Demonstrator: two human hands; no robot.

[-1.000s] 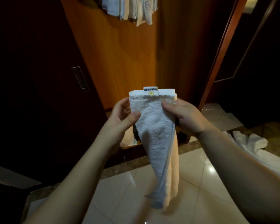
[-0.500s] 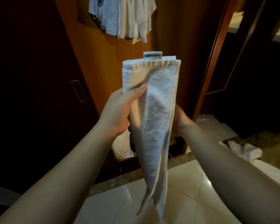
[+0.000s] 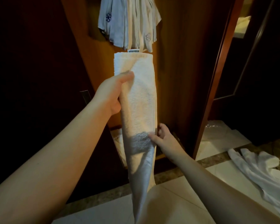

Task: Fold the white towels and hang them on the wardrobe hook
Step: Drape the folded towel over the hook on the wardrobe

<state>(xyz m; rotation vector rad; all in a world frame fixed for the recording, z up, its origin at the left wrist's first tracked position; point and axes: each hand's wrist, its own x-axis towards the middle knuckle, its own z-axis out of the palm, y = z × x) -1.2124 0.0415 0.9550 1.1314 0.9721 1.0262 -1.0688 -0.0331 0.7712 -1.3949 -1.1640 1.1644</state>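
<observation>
Left hand (image 3: 111, 92) is clamped on the long folded white terry towel (image 3: 140, 101) about a third down from its top edge, thumb across the front, fingers hidden behind. Right hand (image 3: 164, 139) pinches the towel's right edge lower down, thumb on the front face. Towel is held upright in the air in front of the orange-brown wooden wardrobe panel (image 3: 176, 70), its top fold with the small sewn label (image 3: 133, 50) just below the bunch of white towels already hanging (image 3: 129, 21) at the panel's top edge. I can't see the hook itself; the hung bunch covers it.

Risks as I read them:
- Only the left hand carries the weight. If it loosens during the lift, the strip slides and unfolds; the tail below the right hand is already splayed and loose.
- If the right hand lets go early, the layers fan open.
- The hook is blind and crowded. Poking upward could knock a hung towel off, or catch only one layer of this one so it drops.
- A crumpled white cloth (image 3: 257, 167) lies on the pale tiled floor (image 3: 176, 199) at right; a dropped towel lands on the floor too.
</observation>
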